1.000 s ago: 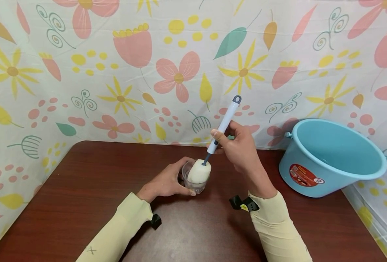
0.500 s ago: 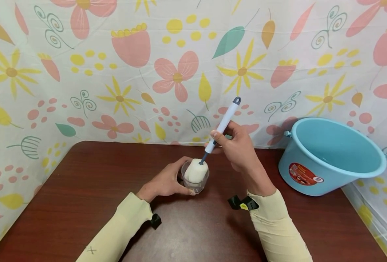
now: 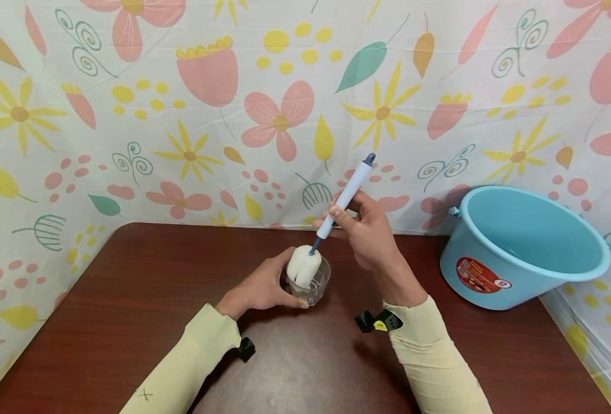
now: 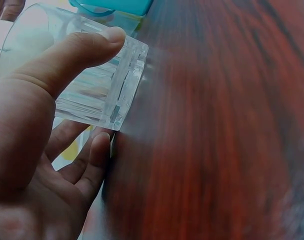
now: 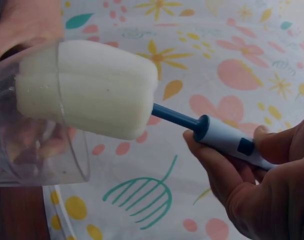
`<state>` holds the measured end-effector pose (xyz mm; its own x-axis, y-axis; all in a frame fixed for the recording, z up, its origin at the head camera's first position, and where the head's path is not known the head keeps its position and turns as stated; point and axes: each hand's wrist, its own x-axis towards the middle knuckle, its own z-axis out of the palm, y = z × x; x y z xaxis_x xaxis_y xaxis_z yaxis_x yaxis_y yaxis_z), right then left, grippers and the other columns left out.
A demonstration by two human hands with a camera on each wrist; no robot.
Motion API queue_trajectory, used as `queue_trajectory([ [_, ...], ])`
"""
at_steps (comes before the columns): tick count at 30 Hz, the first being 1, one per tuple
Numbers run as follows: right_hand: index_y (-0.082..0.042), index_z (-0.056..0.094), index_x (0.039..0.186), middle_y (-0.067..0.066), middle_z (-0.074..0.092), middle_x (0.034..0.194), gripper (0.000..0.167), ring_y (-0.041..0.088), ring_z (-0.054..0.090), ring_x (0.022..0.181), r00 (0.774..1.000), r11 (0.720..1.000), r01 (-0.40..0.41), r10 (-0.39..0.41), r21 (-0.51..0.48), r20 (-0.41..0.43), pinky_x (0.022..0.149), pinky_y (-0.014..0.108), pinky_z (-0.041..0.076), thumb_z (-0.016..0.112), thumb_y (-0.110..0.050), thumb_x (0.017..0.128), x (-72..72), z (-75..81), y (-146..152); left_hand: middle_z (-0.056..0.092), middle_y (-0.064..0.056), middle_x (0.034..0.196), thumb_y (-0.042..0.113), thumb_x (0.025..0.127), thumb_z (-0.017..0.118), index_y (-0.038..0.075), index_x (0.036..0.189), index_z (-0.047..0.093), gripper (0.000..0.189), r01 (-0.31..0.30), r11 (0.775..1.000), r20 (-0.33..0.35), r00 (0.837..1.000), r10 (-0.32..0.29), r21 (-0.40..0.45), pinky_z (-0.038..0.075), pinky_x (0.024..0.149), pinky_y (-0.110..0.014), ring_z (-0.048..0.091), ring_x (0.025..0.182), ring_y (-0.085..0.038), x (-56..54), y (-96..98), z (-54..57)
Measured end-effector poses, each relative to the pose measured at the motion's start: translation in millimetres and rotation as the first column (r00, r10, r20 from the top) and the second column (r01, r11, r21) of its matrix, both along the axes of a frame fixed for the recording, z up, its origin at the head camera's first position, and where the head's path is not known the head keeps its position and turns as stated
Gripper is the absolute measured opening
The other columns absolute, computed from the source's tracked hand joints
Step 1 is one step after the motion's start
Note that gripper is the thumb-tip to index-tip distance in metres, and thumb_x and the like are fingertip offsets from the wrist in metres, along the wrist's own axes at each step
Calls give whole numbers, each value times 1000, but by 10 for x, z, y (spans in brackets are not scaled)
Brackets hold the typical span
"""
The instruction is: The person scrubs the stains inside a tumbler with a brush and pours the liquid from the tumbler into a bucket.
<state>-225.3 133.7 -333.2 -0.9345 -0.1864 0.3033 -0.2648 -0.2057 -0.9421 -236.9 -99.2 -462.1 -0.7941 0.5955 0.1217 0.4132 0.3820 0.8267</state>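
A clear drinking glass (image 3: 318, 290) stands on the table, and my left hand (image 3: 264, 284) grips its side, thumb toward the front. In the left wrist view the thumb lies across the glass (image 4: 92, 95) near its thick base. My right hand (image 3: 369, 233) pinches the pale handle of a sponge bottle brush (image 3: 304, 264), tilted with its hook end up and to the right. The white sponge head (image 5: 87, 87) sits partly inside the glass, against the left side of the rim. Its lower end shows through the clear wall in the right wrist view.
A light blue bucket (image 3: 478, 247) with a red label stands on the right part of the dark wooden table (image 3: 145, 293). A flower-printed cloth (image 3: 207, 115) hangs behind the table and along its sides.
The brush has moved left and slightly up within the glass, from the middle toward the left rim. My right hand has shifted left with it. My left hand keeps its hold on the glass.
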Motion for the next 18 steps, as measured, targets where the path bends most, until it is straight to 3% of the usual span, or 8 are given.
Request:
queue_trajectory([
  [9,18,51,115,14,60,97,14,30,80,92,996,998,-30,25,-50,-84,90,49,60,56,9,106,-40,-62,-43,64,12,128,28,71,102,32,157,40,106,-13,1000,15,1000,14,-15,51,100,-35,62,115,-6,11,-9,-6],
  [18,10,57,117,26,66,99,14,32,79,98,965,992,-45,73,116,-253,92,47,60,60,7,104,33,-44,-57,64,12,130,30,70,103,30,158,39,108,-14,1000,-5,1000,14,-22,51,101,-34,62,116,-6,-2,-6,-14],
])
